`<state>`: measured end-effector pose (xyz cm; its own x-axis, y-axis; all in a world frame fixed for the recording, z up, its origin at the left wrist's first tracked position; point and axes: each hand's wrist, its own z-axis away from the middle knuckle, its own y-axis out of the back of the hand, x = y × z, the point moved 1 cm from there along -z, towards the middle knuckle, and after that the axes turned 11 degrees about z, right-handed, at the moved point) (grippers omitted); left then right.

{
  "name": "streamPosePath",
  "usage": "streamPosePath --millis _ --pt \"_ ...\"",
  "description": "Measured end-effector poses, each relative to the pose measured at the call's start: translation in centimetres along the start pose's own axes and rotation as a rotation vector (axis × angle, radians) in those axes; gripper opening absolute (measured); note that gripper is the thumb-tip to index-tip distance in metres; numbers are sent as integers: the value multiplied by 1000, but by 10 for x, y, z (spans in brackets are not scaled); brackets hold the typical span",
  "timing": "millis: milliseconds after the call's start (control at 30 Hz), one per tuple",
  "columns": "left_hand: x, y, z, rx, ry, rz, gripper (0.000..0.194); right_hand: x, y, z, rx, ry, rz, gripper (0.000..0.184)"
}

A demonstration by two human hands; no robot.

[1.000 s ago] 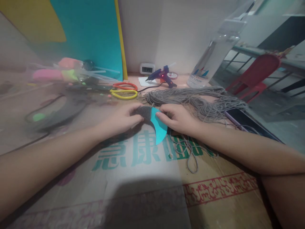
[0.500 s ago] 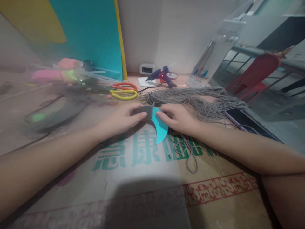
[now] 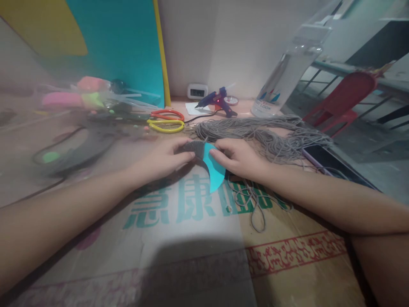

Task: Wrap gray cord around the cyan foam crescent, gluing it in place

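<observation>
I cannot make out the fingers curled behind the turquoise crescent (image 3: 216, 174) and its grey cord-wrapped end (image 3: 197, 149), and haze smears the left side of the bench (image 3: 244, 109). My left hand (image 3: 166, 158) pinches the wrapped end while my right hand (image 3: 239, 157) grips the crescent's upper part, thumb on top, both forearms angled inward, over the cardboard (image 3: 194, 247) towards its far edge.

Left hand (image 3: 164, 160): thumb backed off slightly leftward on the dark-grey cord-wrapped end (image 3: 197, 148) vs half a second ago. Flat bright-cyan crescent piece (image 3: 215, 171) nudged marginally right vs one second ago.
</observation>
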<state>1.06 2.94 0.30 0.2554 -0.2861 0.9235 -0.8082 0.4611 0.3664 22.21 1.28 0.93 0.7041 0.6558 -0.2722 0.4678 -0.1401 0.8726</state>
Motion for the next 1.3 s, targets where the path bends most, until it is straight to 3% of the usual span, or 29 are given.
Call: streamPosePath --millis 800,1133,1300 --pt "0 -1 0 -3 10 26 17 1 -1 0 -1 31 22 30" --pt "-5 0 1 -26 108 93 18 1 -1 0 -5 35 23 30" --pt "0 0 1 -4 56 0 19 1 -1 0 1 32 5 30"
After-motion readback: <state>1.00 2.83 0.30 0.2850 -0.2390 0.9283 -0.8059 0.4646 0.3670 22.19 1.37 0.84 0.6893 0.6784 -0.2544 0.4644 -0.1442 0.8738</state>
